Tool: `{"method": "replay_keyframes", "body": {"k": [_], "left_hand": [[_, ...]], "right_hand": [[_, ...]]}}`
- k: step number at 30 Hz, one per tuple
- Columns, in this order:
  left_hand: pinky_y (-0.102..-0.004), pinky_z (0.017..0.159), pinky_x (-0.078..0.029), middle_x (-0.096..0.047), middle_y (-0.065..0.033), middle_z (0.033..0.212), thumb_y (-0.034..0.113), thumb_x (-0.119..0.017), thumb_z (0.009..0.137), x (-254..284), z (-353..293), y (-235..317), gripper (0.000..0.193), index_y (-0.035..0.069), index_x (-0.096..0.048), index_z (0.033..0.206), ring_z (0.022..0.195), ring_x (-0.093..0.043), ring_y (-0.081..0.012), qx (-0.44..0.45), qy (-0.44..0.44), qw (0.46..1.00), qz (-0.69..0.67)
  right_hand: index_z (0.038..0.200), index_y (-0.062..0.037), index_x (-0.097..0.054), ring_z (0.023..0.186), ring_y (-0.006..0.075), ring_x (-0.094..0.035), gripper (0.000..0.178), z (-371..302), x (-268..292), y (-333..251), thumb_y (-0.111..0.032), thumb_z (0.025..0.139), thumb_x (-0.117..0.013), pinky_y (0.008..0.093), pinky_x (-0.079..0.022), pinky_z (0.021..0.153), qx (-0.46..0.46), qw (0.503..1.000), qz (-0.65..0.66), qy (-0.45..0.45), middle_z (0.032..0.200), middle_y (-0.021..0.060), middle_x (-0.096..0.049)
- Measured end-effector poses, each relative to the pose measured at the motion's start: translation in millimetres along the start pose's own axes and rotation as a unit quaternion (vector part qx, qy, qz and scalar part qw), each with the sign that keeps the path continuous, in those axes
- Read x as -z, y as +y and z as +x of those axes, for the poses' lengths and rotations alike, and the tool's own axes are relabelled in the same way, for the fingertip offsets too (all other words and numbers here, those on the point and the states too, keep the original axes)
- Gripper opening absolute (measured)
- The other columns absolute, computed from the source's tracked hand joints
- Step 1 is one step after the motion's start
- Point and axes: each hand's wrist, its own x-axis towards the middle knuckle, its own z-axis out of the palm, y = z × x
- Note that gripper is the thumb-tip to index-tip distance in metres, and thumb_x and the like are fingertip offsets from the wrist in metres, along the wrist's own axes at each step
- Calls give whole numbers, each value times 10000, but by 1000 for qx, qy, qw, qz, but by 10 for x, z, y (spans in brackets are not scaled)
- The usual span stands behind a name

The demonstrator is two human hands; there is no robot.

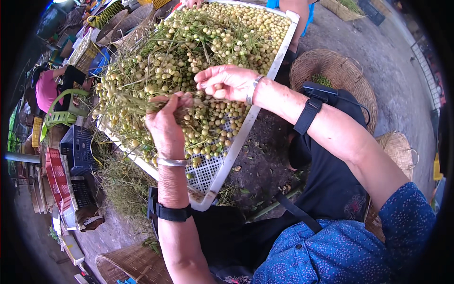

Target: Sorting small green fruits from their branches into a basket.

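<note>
A white perforated plastic tray holds a heap of small round yellowish fruit, much of it still on thin green-brown stems. My left hand, with a silver bangle at the wrist, is closed on a bunch of fruit stems over the tray's near left part. To its right, my right hand hovers over the fruit with its fingers curled. Roundish shapes show at those fingertips, but whether they are fruit is unclear. Both forearms wear black straps.
A wicker basket with some green fruit inside stands right of the tray. Stripped stems lie on the ground at left, near a blue crate and a red crate. Another person's hand touches the tray's far edge. Someone in pink sits farther left.
</note>
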Motion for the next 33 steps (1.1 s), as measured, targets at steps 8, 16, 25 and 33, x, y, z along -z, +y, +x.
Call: {"method": "replay_keyframes", "body": {"k": [8, 16, 25, 33], "left_hand": [[-360, 706, -577, -612, -209, 934, -55, -513, 854, 62, 36, 125, 74, 14, -488, 845, 810, -646, -298, 38, -7, 999, -28], [-345, 706, -577, -612, -212, 948, -49, -522, 846, 29, 43, 86, 61, 0, -494, 871, 803, -648, -269, 46, -22, 998, -20], [-337, 711, -574, -595, -226, 969, -68, -528, 841, 10, 65, 45, 81, -7, -494, 883, 800, -642, -282, 34, -35, 998, -49], [-371, 721, -573, -600, -234, 917, -82, -512, 840, 130, 57, 170, 87, -11, -485, 883, 817, -641, -316, 56, -17, 993, -104]], "right_hand": [[1021, -16, -573, 564, 94, -543, 247, -113, -144, 52, -223, 887, -587, 180, -389, 388, -84, 994, -66, 31, 769, 71, -601], [947, -45, -578, 559, 84, -532, 130, -80, -213, 123, -153, 877, -598, 165, -364, 373, -48, 996, -75, 12, 790, 43, -589], [901, -47, -541, 529, 69, -451, 45, -93, -253, 128, -54, 866, -569, 182, -346, 394, 18, 1000, -1, -12, 762, 48, -553], [873, -38, -503, 450, 43, -394, 87, -232, -57, -23, -14, 809, -557, 161, -248, 329, -6, 1000, -15, 17, 772, 93, -535]]}}
